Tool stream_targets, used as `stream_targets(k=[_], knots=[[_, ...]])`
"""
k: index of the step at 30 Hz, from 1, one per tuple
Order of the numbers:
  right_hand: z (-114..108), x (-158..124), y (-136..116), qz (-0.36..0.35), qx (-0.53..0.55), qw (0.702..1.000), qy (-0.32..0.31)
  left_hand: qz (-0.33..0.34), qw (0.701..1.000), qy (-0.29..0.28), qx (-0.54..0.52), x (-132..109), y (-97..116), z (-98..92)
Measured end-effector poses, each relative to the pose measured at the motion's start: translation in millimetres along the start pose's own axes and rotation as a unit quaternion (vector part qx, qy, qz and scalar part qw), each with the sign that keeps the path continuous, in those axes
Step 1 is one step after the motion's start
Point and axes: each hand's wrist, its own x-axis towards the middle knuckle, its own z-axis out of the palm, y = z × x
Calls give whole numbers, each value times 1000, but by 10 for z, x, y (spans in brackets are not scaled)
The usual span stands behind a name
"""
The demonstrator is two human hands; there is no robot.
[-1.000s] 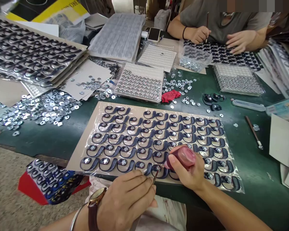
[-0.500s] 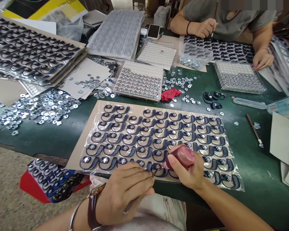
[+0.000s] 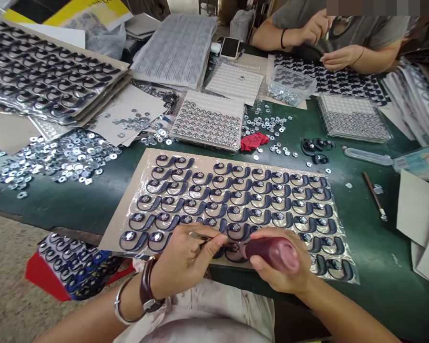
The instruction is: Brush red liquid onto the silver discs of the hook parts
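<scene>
My left hand is closed on slim metal tweezers, whose tip is by the near row of dark curved pieces. In my right hand is a squeeze bottle of dark red liquid, tilted with its nozzle close to one piece in that row. Under both hands lies a cardboard sheet covered in clear film. Rows of dark hook-shaped pieces with shiny round centres sit on it. My hands hide part of the nearest row.
Loose metal washers spread over the left of the green table. Behind the sheet are a tray of shiny round parts and a red cloth. A brown stick lies right. Across the table, a co-worker's hands work over another sheet.
My left hand has turned and lifted slightly, with the tweezers now pointing right. The bottle has tipped lower toward the near row. The co-worker's hands have come together.
</scene>
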Motion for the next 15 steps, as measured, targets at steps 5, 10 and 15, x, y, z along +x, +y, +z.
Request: stream_targets(k=[5, 10, 15], knots=[[-283, 152, -73, 187, 138, 970, -75, 94, 995, -11, 17, -85, 32, -51], [-236, 346, 50, 205, 74, 973, -76, 235, 955, -24, 182, -21, 25, -74], [-1, 428, 170, 141, 35, 987, -64, 248, 943, -37, 217, 62, 10, -27]])
